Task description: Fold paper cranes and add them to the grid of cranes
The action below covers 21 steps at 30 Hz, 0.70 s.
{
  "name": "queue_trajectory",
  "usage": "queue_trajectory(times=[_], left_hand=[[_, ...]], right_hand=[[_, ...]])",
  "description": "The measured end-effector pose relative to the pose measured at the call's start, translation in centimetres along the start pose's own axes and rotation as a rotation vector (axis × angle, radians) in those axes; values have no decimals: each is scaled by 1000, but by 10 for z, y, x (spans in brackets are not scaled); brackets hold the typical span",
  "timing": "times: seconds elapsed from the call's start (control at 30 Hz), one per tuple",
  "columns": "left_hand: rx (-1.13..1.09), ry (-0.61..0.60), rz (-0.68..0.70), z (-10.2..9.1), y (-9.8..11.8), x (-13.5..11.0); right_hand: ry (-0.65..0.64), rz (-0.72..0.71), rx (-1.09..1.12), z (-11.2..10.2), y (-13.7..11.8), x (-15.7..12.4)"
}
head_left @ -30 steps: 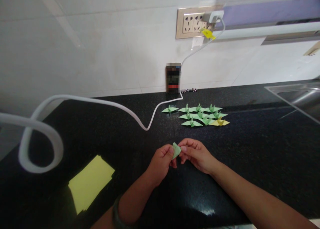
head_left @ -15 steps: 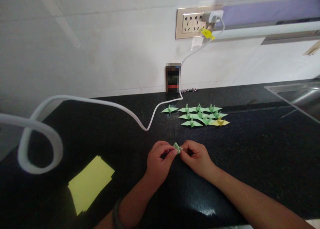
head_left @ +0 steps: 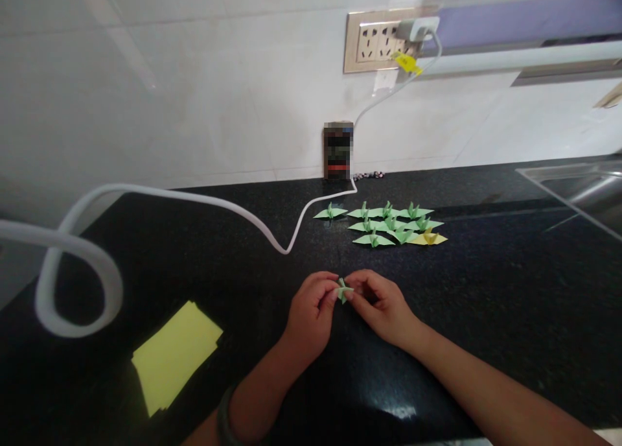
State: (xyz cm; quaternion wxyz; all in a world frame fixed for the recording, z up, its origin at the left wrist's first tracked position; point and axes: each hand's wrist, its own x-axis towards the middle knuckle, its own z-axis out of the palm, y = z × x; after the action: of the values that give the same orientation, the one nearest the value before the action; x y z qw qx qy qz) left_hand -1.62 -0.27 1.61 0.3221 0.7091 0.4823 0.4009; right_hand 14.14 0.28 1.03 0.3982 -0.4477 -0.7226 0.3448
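Note:
Between my two hands is a small light-green paper crane [head_left: 344, 293], its wings and a pointed part showing above the fingertips. My left hand [head_left: 313, 306] pinches its left side between thumb and fingers. On the other side my right hand [head_left: 381, 303] is closed on its right edge. The fingers hide part of the paper. Beyond the hands, several finished green paper cranes [head_left: 374, 240] stand in rows, with one yellow paper crane [head_left: 429, 237] at the front right of the group.
A stack of yellow paper squares [head_left: 177, 358] lies at left on the black counter [head_left: 233, 381]. A white cable [head_left: 218, 203] loops across to a blurred upright device [head_left: 338, 150] by the wall. A wall socket [head_left: 369, 42] holds a white charger [head_left: 418, 29]. At far right is a sink [head_left: 583, 190].
The green crane has turned in my fingers, and its wings now spread to both sides. My right hand has shifted slightly left and up. The rows of cranes have stayed put.

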Motion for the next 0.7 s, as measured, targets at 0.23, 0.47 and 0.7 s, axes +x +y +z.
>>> queue_trajectory(times=[0.23,0.47,0.7], left_hand=[[-37,-19,-10,2,0,0],[-62,71,-78,3,-1,0],[-320,112,-303,10,-6,-2]], right_hand=[[-20,-7,10,0,3,1],[91,36,11,1,4,3],[2,145,84,5,4,-1]])
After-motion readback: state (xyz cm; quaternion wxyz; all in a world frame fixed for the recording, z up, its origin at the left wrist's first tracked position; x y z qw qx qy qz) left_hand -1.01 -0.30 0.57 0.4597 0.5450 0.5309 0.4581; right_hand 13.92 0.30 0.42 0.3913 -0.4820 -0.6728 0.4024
